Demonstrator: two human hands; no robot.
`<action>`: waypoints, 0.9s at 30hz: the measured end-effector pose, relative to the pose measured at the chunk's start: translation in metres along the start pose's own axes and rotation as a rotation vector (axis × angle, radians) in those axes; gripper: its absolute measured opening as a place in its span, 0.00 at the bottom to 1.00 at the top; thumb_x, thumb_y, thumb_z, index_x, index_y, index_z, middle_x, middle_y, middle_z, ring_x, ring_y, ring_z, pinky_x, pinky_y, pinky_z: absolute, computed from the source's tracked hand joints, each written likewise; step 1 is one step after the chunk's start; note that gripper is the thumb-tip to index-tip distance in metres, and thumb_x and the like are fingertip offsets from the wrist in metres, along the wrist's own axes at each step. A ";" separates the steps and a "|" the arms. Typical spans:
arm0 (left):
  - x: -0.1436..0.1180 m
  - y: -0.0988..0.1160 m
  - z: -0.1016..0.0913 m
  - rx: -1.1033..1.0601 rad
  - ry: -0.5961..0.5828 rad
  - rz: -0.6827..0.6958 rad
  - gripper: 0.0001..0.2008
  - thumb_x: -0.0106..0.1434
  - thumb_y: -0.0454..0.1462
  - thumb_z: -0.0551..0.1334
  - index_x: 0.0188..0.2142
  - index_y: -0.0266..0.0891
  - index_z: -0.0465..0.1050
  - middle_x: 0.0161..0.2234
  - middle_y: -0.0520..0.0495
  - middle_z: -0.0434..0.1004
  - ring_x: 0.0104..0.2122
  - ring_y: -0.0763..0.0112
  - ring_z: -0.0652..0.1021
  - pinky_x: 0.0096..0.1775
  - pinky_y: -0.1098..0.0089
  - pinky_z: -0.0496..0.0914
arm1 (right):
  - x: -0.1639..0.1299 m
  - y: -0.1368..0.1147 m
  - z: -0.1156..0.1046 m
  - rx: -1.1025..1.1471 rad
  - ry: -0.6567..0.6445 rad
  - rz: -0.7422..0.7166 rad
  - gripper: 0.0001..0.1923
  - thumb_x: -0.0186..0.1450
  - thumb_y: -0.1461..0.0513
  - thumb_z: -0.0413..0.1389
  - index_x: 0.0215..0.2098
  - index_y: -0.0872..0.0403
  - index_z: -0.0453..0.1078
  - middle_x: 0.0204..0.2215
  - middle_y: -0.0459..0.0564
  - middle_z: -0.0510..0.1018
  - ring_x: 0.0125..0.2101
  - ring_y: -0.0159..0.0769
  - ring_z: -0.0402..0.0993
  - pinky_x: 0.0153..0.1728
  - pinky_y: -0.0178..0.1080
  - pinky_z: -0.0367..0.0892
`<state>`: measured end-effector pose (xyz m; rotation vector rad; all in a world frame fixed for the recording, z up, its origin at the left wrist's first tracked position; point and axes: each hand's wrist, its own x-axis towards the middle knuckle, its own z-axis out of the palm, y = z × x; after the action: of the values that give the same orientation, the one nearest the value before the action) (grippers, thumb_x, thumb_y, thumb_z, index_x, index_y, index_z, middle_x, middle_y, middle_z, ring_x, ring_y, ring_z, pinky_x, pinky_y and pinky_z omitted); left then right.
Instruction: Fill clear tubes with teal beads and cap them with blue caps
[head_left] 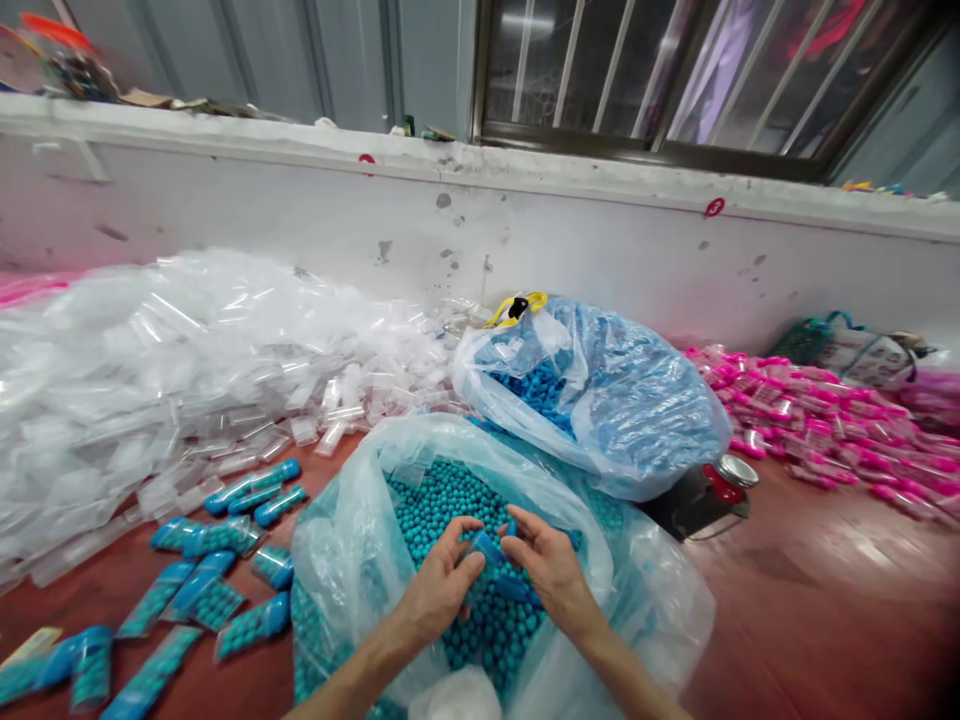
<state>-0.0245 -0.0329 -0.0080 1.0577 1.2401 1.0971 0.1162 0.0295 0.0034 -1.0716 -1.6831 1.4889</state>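
A large translucent plastic bag (352,480) lies open in front of me, full of round teal beads (450,500). Above the beads, my left hand (444,575) is closed around a small clear container with a blue end (487,547), its body partly hidden by my fingers. Close beside it, my right hand (551,570) pinches a small blue piece (511,524), perhaps a cap; its exact shape is too small to tell. More blue pieces (514,587) rest on the beads below my right hand.
Bead-filled tubes with blue caps (251,625) lie at left, before a heap of clear empty tubes (225,350). Behind the beads sits a bag of blue pieces (645,390). A dark container with a metal lid (739,470) and pink-capped tubes (817,415) are at right.
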 end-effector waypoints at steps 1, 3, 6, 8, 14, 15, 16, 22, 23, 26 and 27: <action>-0.001 0.000 0.002 0.000 0.023 0.007 0.20 0.57 0.45 0.54 0.47 0.41 0.55 0.22 0.59 0.59 0.13 0.84 0.59 0.14 0.79 0.60 | -0.003 -0.002 0.001 -0.075 -0.033 -0.049 0.23 0.58 0.56 0.51 0.50 0.58 0.65 0.36 0.51 0.75 0.36 0.37 0.71 0.40 0.41 0.65; -0.003 -0.001 0.005 -0.010 0.075 0.014 0.22 0.58 0.45 0.53 0.50 0.40 0.54 0.22 0.59 0.60 0.13 0.83 0.59 0.14 0.79 0.59 | -0.011 -0.007 0.003 -0.206 -0.133 -0.077 0.25 0.60 0.56 0.50 0.53 0.57 0.61 0.46 0.53 0.71 0.45 0.40 0.67 0.48 0.43 0.60; -0.005 0.000 0.006 -0.017 0.144 0.048 0.24 0.58 0.43 0.54 0.53 0.39 0.55 0.26 0.55 0.66 0.18 0.80 0.65 0.21 0.77 0.63 | -0.021 -0.009 0.006 -0.351 -0.239 -0.025 0.43 0.52 0.56 0.59 0.60 0.61 0.46 0.56 0.60 0.59 0.53 0.45 0.58 0.51 0.45 0.57; -0.006 0.001 0.005 -0.014 0.160 0.091 0.25 0.56 0.42 0.56 0.53 0.39 0.56 0.34 0.50 0.71 0.28 0.74 0.71 0.33 0.73 0.67 | -0.025 -0.006 0.012 -0.443 -0.230 -0.040 0.53 0.45 0.57 0.63 0.61 0.64 0.41 0.58 0.64 0.53 0.56 0.48 0.52 0.53 0.47 0.54; -0.003 0.004 0.008 -0.056 0.182 0.100 0.20 0.54 0.39 0.57 0.47 0.37 0.65 0.38 0.48 0.73 0.42 0.65 0.71 0.46 0.68 0.63 | -0.026 0.006 0.032 -0.657 -0.010 -0.327 0.37 0.52 0.61 0.56 0.57 0.61 0.49 0.49 0.65 0.65 0.48 0.49 0.64 0.43 0.48 0.65; -0.003 0.005 0.009 -0.076 0.202 0.085 0.18 0.54 0.39 0.57 0.44 0.37 0.66 0.34 0.49 0.74 0.40 0.66 0.72 0.44 0.68 0.64 | -0.026 0.006 0.035 -0.691 0.025 -0.353 0.36 0.51 0.62 0.55 0.56 0.62 0.50 0.47 0.65 0.66 0.46 0.50 0.66 0.41 0.49 0.66; -0.003 0.006 0.011 -0.100 0.221 0.069 0.16 0.53 0.39 0.57 0.43 0.38 0.67 0.31 0.50 0.74 0.38 0.66 0.72 0.42 0.69 0.64 | -0.026 0.007 0.037 -0.719 0.050 -0.365 0.35 0.51 0.61 0.55 0.55 0.62 0.51 0.45 0.65 0.67 0.44 0.51 0.68 0.38 0.49 0.67; -0.005 0.012 0.021 -0.121 0.273 -0.008 0.11 0.53 0.37 0.57 0.37 0.38 0.68 0.25 0.53 0.70 0.28 0.72 0.70 0.34 0.73 0.63 | -0.030 0.009 0.041 -0.757 0.071 -0.313 0.36 0.50 0.57 0.57 0.53 0.62 0.52 0.42 0.63 0.69 0.38 0.50 0.70 0.35 0.48 0.68; -0.005 0.011 0.021 -0.100 0.278 -0.009 0.11 0.53 0.37 0.57 0.36 0.38 0.67 0.25 0.54 0.70 0.28 0.73 0.69 0.33 0.73 0.63 | -0.030 0.009 0.041 -0.751 0.055 -0.296 0.36 0.50 0.57 0.57 0.53 0.61 0.52 0.42 0.63 0.69 0.39 0.50 0.70 0.36 0.49 0.68; -0.004 0.005 0.016 -0.024 0.265 0.021 0.10 0.54 0.38 0.56 0.36 0.39 0.66 0.24 0.55 0.68 0.28 0.72 0.69 0.33 0.73 0.63 | -0.028 0.009 0.037 -0.690 -0.018 -0.257 0.35 0.50 0.60 0.57 0.54 0.59 0.52 0.43 0.60 0.68 0.42 0.48 0.68 0.39 0.47 0.67; -0.004 0.004 0.013 0.001 0.248 0.038 0.10 0.54 0.38 0.56 0.37 0.39 0.66 0.24 0.55 0.68 0.28 0.72 0.69 0.33 0.73 0.63 | -0.028 0.008 0.035 -0.666 -0.048 -0.249 0.35 0.50 0.61 0.57 0.55 0.58 0.51 0.45 0.59 0.68 0.44 0.47 0.67 0.41 0.46 0.66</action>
<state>-0.0114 -0.0363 -0.0031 0.9699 1.4209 1.2861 0.0996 -0.0110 -0.0085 -1.0920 -2.3279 0.8087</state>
